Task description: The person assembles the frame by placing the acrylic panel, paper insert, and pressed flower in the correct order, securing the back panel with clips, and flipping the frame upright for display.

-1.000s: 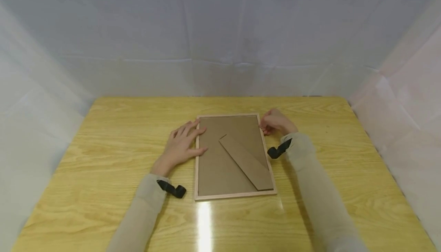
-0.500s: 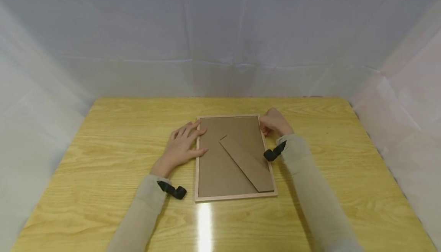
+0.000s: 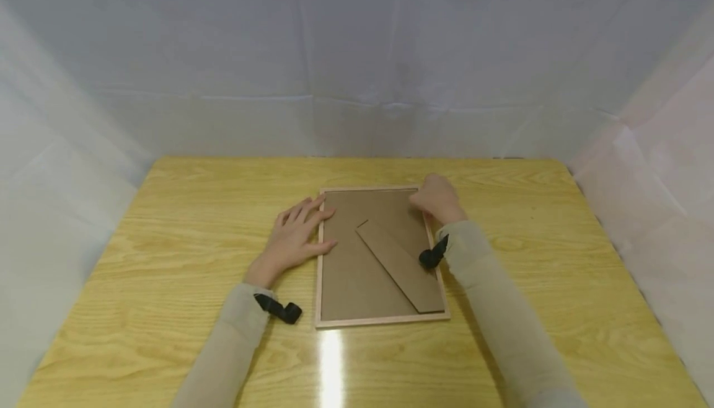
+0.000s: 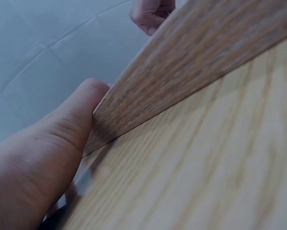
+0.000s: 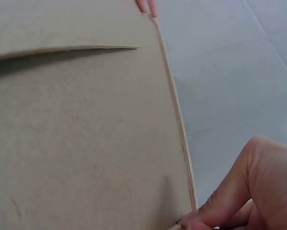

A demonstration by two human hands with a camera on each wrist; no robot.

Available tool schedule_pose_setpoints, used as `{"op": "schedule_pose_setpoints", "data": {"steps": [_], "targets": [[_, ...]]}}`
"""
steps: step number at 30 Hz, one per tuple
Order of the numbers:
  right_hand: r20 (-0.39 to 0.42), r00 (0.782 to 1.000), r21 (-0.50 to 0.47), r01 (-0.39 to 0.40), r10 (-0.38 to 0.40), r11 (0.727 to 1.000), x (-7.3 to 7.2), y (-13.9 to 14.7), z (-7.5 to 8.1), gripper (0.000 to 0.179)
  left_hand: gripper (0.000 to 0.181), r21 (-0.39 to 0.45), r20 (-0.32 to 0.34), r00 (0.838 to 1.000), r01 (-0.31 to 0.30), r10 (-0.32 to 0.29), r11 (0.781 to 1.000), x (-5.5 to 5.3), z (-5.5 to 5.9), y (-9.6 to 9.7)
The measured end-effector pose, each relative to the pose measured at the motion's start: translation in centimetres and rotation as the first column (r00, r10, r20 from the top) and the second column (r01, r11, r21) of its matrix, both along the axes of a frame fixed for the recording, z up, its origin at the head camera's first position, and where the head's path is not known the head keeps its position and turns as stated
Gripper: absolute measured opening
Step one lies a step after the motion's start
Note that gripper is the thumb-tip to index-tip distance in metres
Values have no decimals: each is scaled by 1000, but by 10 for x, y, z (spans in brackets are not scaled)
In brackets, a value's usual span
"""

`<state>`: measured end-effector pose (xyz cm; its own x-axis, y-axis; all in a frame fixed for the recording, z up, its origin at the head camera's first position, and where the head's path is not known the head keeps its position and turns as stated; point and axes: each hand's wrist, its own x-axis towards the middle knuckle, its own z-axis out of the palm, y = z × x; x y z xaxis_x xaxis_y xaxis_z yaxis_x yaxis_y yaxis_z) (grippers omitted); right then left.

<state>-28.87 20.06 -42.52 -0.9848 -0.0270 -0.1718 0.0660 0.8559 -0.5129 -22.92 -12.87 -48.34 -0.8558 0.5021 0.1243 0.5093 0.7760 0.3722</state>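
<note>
A picture frame (image 3: 385, 319) with a pale wooden rim lies back side up on the table, near its middle. Its brown backing board (image 3: 346, 271) carries a slanted easel stand (image 3: 398, 265). At the left rim, my left hand (image 3: 290, 237) rests with fingers spread, thumb and fingertips reaching onto the board. My right hand (image 3: 437, 200) is curled at the upper right corner. In the right wrist view, the fingers of the right hand (image 5: 258, 191) pinch at the frame's rim (image 5: 181, 139); what lies right under the fingertips is partly hidden.
The yellow wood-grain table (image 3: 195, 209) extends around the frame on all sides. Pale sheeting (image 3: 357, 54) hangs behind the table and along both sides. A dark wrist camera (image 3: 284, 312) sits at the left cuff, another wrist camera (image 3: 432, 256) at the right cuff.
My right hand has shifted left, from beside the right rim onto the upper right corner, and its wrist has turned. The left hand and the frame have stayed almost still.
</note>
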Motion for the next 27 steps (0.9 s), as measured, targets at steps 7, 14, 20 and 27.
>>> {"op": "schedule_pose_setpoints", "data": {"steps": [7,14,20,27], "targets": [[-20,999,130,-42,45,991,-1,-11,5,26,70,7,-19,1000,12,-12,1000,0,1,2],[-15,999,217,-39,43,975,0,-18,4,20,71,11,-7,1000,13,-13,1000,1,1,4],[-83,993,276,-57,83,959,4,-25,1,26,71,18,-11,1000,13,-13,1000,2,1,4],[-125,987,340,-56,104,939,6,-31,-1,30,71,12,-3,1000,7,-7,1000,4,3,4]]}}
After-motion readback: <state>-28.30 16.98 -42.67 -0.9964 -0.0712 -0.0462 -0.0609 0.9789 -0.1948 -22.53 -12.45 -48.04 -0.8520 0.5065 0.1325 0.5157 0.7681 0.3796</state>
